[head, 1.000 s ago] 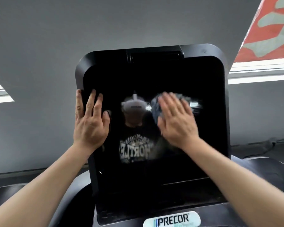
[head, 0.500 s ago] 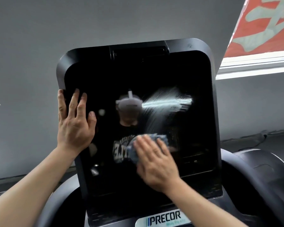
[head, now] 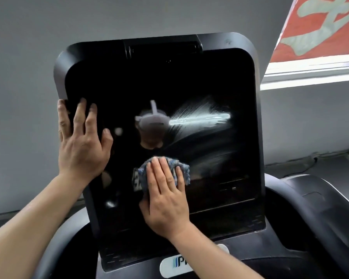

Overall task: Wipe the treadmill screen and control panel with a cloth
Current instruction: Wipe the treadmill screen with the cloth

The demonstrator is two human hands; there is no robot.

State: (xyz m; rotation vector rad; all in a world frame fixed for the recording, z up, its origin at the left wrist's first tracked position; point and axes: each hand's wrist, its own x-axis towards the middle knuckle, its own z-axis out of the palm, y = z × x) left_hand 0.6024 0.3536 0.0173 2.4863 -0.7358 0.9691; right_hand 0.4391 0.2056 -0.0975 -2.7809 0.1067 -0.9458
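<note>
The treadmill's black glossy screen (head: pixel 189 83) fills the middle of the head view, tilted a little, in a dark rounded frame. My right hand (head: pixel 165 200) presses a crumpled blue-grey cloth (head: pixel 181 168) flat against the lower middle of the screen, fingers spread over it. My left hand (head: pixel 81 146) lies flat on the screen's left edge, fingers apart, thumb wrapped around the frame. A whitish streak (head: pixel 199 117) shows on the glass right of centre. The panel strip (head: pixel 240 220) below the screen is dark.
A white logo badge (head: pixel 175 266) sits under the screen, partly hidden by my right forearm. Dark curved console arms (head: pixel 310 208) flank the screen on both sides. A grey wall stands behind, with a red banner (head: pixel 318 27) and a bright window ledge at upper right.
My right hand slid the cloth from the screen's middle right down to its lower middle, uncovering a whitish streak. My left hand stayed on the left edge.
</note>
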